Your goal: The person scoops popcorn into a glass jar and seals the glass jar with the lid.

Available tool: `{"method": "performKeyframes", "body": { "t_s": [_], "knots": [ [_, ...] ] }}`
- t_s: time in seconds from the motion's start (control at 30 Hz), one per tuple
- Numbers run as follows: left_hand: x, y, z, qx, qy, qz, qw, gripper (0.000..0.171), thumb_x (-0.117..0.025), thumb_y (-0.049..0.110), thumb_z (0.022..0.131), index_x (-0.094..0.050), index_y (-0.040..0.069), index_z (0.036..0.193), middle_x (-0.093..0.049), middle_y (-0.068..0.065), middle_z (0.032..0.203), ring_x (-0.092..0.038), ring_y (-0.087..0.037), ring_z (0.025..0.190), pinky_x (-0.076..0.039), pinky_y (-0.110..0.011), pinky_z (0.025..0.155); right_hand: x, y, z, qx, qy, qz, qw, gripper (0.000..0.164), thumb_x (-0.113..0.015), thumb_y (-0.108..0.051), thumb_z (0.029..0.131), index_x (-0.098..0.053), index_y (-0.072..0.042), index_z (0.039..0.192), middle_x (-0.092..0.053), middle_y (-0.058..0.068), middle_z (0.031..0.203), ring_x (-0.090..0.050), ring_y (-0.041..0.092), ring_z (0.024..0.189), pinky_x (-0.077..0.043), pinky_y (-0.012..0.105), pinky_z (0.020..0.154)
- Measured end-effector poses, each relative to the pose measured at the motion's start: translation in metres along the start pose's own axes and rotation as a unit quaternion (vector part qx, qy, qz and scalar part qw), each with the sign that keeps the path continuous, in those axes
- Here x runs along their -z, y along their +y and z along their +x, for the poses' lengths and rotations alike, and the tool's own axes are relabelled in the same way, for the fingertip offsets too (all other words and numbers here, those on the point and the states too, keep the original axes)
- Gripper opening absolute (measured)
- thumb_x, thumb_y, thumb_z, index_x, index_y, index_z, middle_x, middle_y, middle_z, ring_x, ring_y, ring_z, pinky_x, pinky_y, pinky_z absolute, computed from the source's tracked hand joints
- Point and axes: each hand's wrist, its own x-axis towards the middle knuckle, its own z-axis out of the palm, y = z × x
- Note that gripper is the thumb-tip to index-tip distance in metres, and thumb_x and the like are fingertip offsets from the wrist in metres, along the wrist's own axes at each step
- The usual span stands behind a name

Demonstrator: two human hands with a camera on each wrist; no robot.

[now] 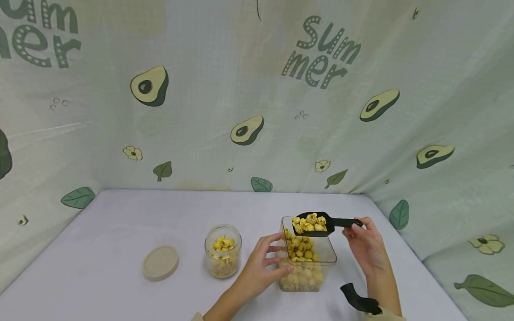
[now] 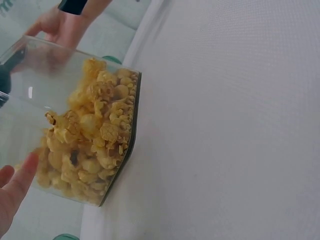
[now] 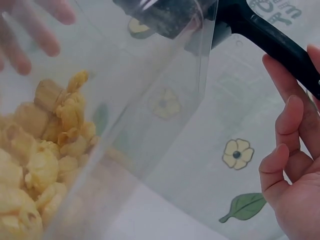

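In the head view, a clear square container point(image 1: 303, 282) partly filled with yellow popcorn point(image 2: 95, 127) stands on the table. My left hand point(image 1: 263, 263) holds its left side, thumb at the front and fingers spread along the wall. A black scoop point(image 1: 331, 223) loaded with popcorn is above the container's opening. My right hand point(image 1: 367, 243) grips the end of the scoop handle point(image 3: 275, 40), to the right of the container. Left of my left hand, a round glass jar point(image 1: 223, 266) without its lid contains some popcorn.
A round beige lid point(image 1: 160, 263) lies left of the jar on the white-covered table point(image 1: 100, 267). Behind and beside the table hangs a pale curtain point(image 1: 192, 89) printed with avocados and leaves. A black strap point(image 1: 359, 301) is at my right wrist.
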Motion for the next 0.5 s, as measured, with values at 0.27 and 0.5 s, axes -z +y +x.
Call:
{"method": "performKeyframes", "body": {
  "t_s": [0.27,0.5],
  "knots": [
    [-0.0004,0.0016,-0.0004,-0.006,0.001,-0.007,1.0,0.067,-0.07,0.025,0.083,-0.036,0.017,0.14,-0.036,-0.01,0.138,-0.044,-0.026,0.121,-0.049,-0.028,0.095,-0.0003,-0.0024,0.0019,0.015,-0.016,0.037,0.999,0.034,-0.025,0.012,0.095,-0.055,-0.001,0.101,-0.069,0.014,0.087,-0.064,0.022,0.083,-0.046,0.029,0.081],
    [-0.0005,0.0029,-0.0014,-0.008,0.001,-0.007,0.9999,0.067,-0.07,0.026,0.083,-0.036,0.017,0.14,-0.036,-0.009,0.139,-0.044,-0.026,0.121,-0.049,-0.028,0.094,-0.0091,-0.006,0.0024,0.016,0.035,0.012,0.999,0.028,-0.029,0.011,0.095,-0.053,-0.003,0.098,-0.067,0.01,0.089,-0.064,0.022,0.084,-0.05,0.028,0.083]
  ]
}}
